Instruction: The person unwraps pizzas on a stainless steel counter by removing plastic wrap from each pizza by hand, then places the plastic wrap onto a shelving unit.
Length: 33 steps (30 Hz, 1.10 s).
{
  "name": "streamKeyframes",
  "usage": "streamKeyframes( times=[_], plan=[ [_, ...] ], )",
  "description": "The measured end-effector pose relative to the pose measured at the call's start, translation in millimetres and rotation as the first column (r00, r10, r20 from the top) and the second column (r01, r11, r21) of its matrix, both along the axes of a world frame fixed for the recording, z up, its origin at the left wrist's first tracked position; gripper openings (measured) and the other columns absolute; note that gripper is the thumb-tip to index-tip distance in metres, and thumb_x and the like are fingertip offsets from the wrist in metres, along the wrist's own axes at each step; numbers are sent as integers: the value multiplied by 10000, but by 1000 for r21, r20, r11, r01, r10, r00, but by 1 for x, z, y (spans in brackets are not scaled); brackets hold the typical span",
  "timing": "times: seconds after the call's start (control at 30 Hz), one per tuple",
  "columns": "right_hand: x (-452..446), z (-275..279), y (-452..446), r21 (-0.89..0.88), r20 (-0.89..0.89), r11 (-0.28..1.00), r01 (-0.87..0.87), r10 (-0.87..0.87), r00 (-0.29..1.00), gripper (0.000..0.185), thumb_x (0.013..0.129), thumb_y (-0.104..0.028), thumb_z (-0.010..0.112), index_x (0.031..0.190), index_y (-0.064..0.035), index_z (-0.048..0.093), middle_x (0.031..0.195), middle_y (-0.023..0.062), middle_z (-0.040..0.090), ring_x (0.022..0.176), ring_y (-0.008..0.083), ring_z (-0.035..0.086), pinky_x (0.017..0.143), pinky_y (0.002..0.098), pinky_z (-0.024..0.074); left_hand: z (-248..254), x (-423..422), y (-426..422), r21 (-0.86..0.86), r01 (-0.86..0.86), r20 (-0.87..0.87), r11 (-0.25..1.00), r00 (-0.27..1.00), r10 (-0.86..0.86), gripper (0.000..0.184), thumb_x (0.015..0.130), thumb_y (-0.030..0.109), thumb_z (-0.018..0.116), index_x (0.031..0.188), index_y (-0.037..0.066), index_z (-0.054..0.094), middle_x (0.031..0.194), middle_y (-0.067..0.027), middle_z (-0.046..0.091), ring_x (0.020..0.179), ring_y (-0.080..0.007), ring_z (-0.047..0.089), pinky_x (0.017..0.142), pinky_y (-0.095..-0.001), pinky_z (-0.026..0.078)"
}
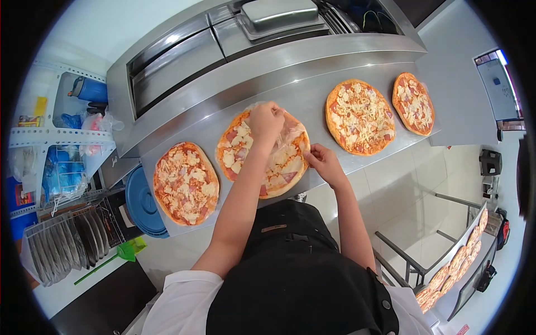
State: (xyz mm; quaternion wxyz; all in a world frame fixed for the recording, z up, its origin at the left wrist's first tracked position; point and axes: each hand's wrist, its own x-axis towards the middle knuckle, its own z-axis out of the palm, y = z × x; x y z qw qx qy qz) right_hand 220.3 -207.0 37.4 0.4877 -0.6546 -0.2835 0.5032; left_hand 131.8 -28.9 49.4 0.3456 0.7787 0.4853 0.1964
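A pizza (237,146) topped with cheese and ham lies in front of me on the steel counter (312,120). Clear plastic film (290,133) covers part of it, wrinkled and shiny on the right side. My left hand (268,124) is over the pizza's upper middle, its fingers closed on the film. At the pizza's right edge, my right hand (325,162) pinches with thumb and forefinger; the film seems to be between them, though the grip is small in view. Another pizza (186,184) lies to the left, and two more, a round pizza (360,117) and a farther pizza (413,104), to the right.
Behind the counter rises a steel unit with a lidded metal pan (279,14). On the left stand a blue lidded bin (142,201), a rack of pans (67,245) and white shelves (61,134). At lower right, a table (435,273) carries several pizzas.
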Motion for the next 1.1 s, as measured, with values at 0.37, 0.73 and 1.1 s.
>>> streamKeyframes(
  times=[0.37, 0.73, 1.1],
  plan=[
    [-13, 4, -27, 40, -40, 994, 97, -96, 995, 152, 862, -96, 564, 938, 35, 567, 759, 65, 590, 646, 100, 535, 605, 195, 450, 0, -17, 37, 79, -223, -39, 972, 973, 226, 195, 772, 236, 603, 719, 54, 646, 590, -15, 580, 559, -195, 525, 568, -306, 417],
    [-19, -13, -47, 20, -163, 985, 174, -168, 972, 206, 905, -152, 525, 997, 31, 546, 863, 81, 596, 751, 117, 570, 708, 229, 488, -23, -41, 56, -82, -320, -65, 944, 947, 315, 281, 792, 339, 595, 785, 64, 652, 649, -17, 609, 634, -197, 560, 613, -298, 437],
    [-33, -29, -43, -100, -473, 942, 321, -329, 818, 285, 923, -220, 488, 1136, -30, 472, 940, 105, 586, 744, 136, 587, 650, 271, 527, -26, -130, -19, -560, -45, -301, 827, 941, -153, 427, 803, 497, 554, 769, 72, 575, 702, -40, 567, 594, -172, 535, 543, -274, 419]
  ],
)
